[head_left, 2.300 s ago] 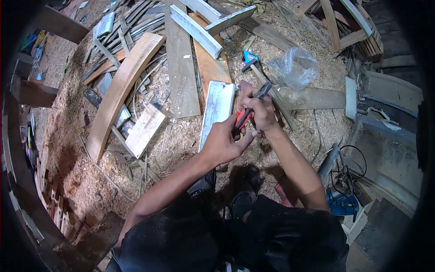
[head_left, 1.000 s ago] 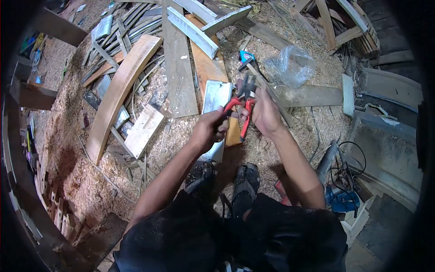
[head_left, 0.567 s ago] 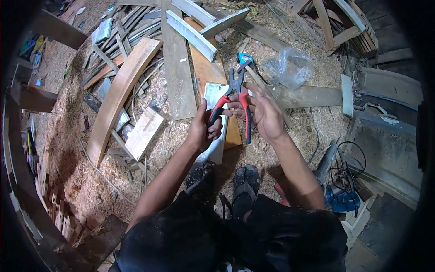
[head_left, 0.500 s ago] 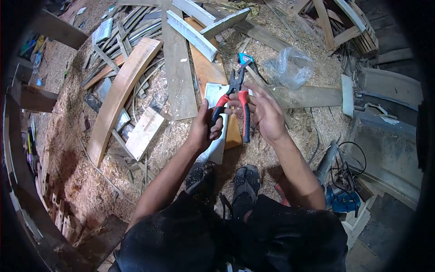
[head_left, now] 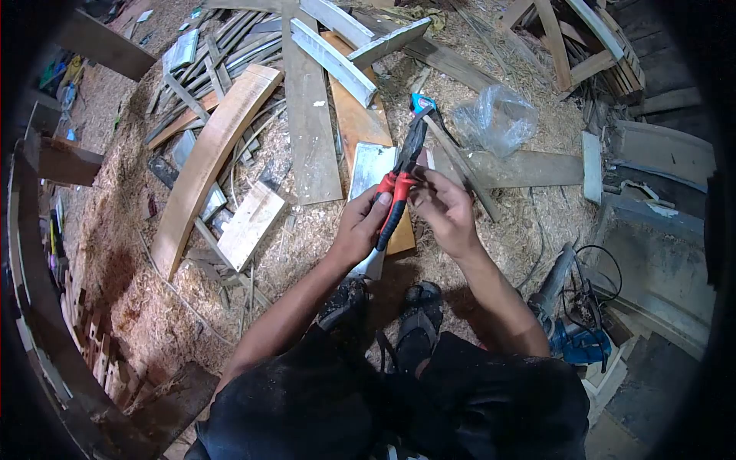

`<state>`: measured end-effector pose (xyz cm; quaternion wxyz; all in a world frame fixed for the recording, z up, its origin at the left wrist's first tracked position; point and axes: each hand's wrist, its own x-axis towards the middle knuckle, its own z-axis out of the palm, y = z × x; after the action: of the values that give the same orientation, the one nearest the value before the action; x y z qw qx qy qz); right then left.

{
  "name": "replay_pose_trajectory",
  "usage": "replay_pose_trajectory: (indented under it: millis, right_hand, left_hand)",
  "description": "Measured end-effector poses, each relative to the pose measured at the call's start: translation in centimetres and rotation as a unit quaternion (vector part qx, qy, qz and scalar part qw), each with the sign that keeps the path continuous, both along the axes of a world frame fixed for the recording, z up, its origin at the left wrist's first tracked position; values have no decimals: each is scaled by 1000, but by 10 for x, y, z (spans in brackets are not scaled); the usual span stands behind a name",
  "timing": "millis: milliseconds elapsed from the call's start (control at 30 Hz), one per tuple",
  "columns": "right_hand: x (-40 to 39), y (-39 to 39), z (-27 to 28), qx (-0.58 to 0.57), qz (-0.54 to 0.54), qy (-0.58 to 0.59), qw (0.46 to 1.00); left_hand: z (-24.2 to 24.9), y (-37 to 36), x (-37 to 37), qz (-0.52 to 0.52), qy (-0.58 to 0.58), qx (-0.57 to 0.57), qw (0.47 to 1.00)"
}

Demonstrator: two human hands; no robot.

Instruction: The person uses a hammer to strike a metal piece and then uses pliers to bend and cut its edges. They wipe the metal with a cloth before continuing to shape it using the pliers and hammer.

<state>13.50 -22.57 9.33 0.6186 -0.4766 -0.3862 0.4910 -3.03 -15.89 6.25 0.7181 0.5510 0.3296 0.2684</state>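
A pair of pliers [head_left: 393, 221] with red and black handles points away from me, its dark jaws nearly together. My left hand [head_left: 362, 226] is wrapped around the handles, thumb lying along them. Right beside the red part of the grips is my right hand [head_left: 448, 215], its fingers bent in toward the pliers. Whether those fingertips pinch something small is hidden from me. Beyond the pliers lies a hammer [head_left: 462, 167] with a wooden handle, next to a teal and black object [head_left: 423, 103]. A white-painted board [head_left: 373, 165] lies beneath the hands.
Sawdust and shavings cover the ground. A curved plank [head_left: 218, 165], a short pale block [head_left: 251, 226] and long boards [head_left: 313, 138] lie ahead and left. A crumpled plastic bag [head_left: 502, 119] sits to the right. A blue power tool [head_left: 584, 345] with a cord is near my right knee.
The pliers' spread handles have come together in my left hand, and their jaws have closed. My right hand's outstretched fingers have curled in near the grips. The view has shifted slightly.
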Motion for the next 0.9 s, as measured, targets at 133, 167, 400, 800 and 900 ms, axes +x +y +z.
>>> replay_pose_trajectory:
  millis: [133, 167, 400, 800, 900]
  right_hand:
    - [-1, -4, -7, 25, 10, 35, 999]
    - [0, -3, -8, 29, 6, 36, 999]
    - [5, -6, -4, 8, 30, 13, 999]
    - [4, -8, 9, 51, 36, 53, 997]
    - [0, -6, 19, 59, 24, -7, 998]
  left_hand:
    - [8, 2, 3, 19, -26, 81, 996]
    - [8, 2, 3, 18, -24, 90, 995]
    - [9, 2, -1, -15, 4, 187, 982]
    - [17, 7, 0, -90, -29, 211, 973]
    - [18, 7, -2, -109, -10, 208, 972]
